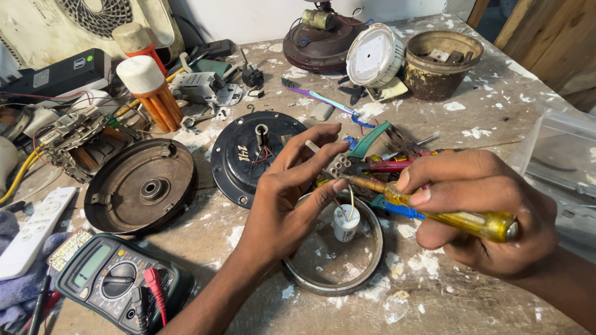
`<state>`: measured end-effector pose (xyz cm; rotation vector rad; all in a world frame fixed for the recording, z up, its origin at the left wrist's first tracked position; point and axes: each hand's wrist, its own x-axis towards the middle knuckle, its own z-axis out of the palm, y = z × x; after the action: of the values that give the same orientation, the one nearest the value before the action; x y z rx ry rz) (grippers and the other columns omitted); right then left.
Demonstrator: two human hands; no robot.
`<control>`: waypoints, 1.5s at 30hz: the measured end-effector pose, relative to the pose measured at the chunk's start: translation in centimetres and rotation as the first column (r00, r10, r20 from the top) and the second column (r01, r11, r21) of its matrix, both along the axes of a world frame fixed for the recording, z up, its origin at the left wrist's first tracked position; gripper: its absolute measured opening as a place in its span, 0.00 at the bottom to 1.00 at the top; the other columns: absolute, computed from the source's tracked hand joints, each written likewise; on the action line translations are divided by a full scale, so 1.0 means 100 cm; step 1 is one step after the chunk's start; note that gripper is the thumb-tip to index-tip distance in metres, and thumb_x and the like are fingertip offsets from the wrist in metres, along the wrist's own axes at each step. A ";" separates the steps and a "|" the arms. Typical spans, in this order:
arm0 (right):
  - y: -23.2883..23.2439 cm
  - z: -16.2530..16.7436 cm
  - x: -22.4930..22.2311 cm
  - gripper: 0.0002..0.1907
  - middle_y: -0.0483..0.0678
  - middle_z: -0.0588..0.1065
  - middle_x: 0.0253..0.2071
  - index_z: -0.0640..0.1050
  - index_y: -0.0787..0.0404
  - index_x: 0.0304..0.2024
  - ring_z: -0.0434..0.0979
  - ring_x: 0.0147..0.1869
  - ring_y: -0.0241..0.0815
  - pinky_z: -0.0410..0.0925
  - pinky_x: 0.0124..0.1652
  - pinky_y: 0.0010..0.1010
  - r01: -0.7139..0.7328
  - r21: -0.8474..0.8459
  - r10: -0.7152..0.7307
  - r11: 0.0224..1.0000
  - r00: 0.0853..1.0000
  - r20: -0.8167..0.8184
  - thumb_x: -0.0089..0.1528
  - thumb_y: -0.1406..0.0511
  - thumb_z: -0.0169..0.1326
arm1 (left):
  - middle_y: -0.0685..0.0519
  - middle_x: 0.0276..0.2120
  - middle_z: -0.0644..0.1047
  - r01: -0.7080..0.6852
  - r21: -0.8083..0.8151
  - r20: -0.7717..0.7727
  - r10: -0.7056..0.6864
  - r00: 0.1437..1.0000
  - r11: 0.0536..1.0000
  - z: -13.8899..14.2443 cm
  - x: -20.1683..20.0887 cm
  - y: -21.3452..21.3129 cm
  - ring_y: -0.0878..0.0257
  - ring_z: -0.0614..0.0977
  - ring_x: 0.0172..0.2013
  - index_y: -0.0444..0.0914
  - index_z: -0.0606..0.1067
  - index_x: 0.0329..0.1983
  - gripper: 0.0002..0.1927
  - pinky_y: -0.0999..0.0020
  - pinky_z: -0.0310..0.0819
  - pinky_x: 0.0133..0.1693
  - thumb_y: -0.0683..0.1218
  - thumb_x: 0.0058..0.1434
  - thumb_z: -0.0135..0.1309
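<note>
The right hand (481,211) grips a screwdriver (434,208) with a clear yellow handle, fingers curled shut around it and the thumb pressed on the shaft end of the handle. Its metal shaft points left to a small pale terminal block (338,164), which the left hand (298,186) pinches between thumb and index finger while the other fingers stretch out loosely. Thin wires run down from the block to a small white cylindrical capacitor (345,223) standing upright in a shallow round metal cover (329,263) just below both hands.

The worktable (434,298) is a rough surface, heavily speckled with white paint flecks, with a pale wall behind it and wooden boards at the upper right.

Two round dark fan motor housings lie left of the hands: a rusty brown one (141,186) and a black one (248,155) with a central shaft. One digital multimeter (115,279) sits at the lower left with a red probe plug, beside one white remote control (34,229). Two orange tubes with pale caps (149,90) stand at the back. One rusty round pot (442,65) holds scraps at the upper right, next to one white round disc (374,54).
</note>
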<state>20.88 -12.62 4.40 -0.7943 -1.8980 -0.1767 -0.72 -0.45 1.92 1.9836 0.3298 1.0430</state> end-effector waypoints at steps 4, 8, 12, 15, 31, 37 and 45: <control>0.000 -0.001 0.000 0.17 0.54 0.77 0.47 0.71 0.61 0.47 0.84 0.49 0.42 0.78 0.49 0.31 0.009 0.012 -0.009 1.000 1.000 0.028 0.66 0.57 0.57 | 0.47 0.66 0.72 0.055 -0.064 0.023 -0.054 0.998 0.996 0.000 -0.001 0.000 0.58 0.75 0.66 0.34 0.73 0.65 0.23 0.65 0.73 0.65 0.37 0.66 0.57; 0.000 -0.002 0.000 0.17 0.54 0.77 0.47 0.71 0.61 0.48 0.84 0.49 0.42 0.79 0.48 0.30 0.017 0.012 -0.017 1.000 0.999 0.027 0.65 0.58 0.58 | 0.45 0.65 0.74 0.075 -0.067 0.028 -0.074 0.997 0.995 0.000 -0.002 0.001 0.58 0.76 0.65 0.33 0.73 0.66 0.23 0.65 0.73 0.65 0.37 0.66 0.57; 0.001 0.003 0.001 0.18 0.56 0.78 0.47 0.72 0.63 0.47 0.84 0.48 0.43 0.79 0.45 0.29 -0.003 0.014 0.001 1.000 0.994 0.107 0.60 0.62 0.63 | 0.45 0.64 0.75 0.026 0.020 0.023 -0.026 0.999 0.999 -0.001 -0.001 0.002 0.58 0.75 0.67 0.35 0.74 0.65 0.23 0.65 0.70 0.67 0.38 0.66 0.59; -0.002 0.010 -0.001 0.20 0.57 0.78 0.46 0.72 0.64 0.46 0.84 0.48 0.44 0.79 0.44 0.30 0.019 0.022 -0.022 1.000 0.986 0.167 0.57 0.65 0.66 | 0.46 0.62 0.76 -0.064 0.063 -0.003 0.064 0.998 0.996 -0.002 -0.001 0.003 0.59 0.77 0.63 0.37 0.77 0.61 0.22 0.67 0.73 0.62 0.38 0.62 0.61; -0.020 0.048 0.013 0.24 0.54 0.81 0.51 0.78 0.57 0.53 0.85 0.46 0.47 0.76 0.40 0.37 0.170 -0.058 -0.110 0.984 0.828 0.550 0.52 0.65 0.60 | 0.52 0.47 0.81 -0.052 -0.038 0.058 0.054 0.997 0.998 -0.010 -0.003 0.011 0.65 0.81 0.49 0.38 0.82 0.54 0.23 0.72 0.79 0.52 0.37 0.53 0.68; -0.012 0.048 0.019 0.24 0.61 0.79 0.48 0.79 0.67 0.52 0.83 0.49 0.53 0.76 0.42 0.42 0.118 0.109 -0.161 0.987 0.733 0.661 0.53 0.67 0.56 | 0.52 0.46 0.81 -0.078 -0.059 0.044 0.081 0.996 0.995 -0.012 -0.003 0.012 0.67 0.81 0.47 0.38 0.82 0.53 0.24 0.74 0.77 0.49 0.36 0.51 0.69; -0.009 0.050 0.012 0.21 0.60 0.78 0.41 0.80 0.75 0.48 0.83 0.42 0.53 0.77 0.38 0.42 0.031 0.155 -0.132 0.987 0.698 0.704 0.54 0.67 0.58 | 0.52 0.45 0.82 -0.068 -0.095 0.043 0.073 0.996 0.993 -0.010 -0.006 0.011 0.67 0.81 0.47 0.37 0.82 0.52 0.22 0.75 0.78 0.48 0.36 0.51 0.68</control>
<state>22.06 -13.52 9.44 -0.7799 -2.5473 -0.7600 -1.34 0.61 0.95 1.8730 0.4184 1.0969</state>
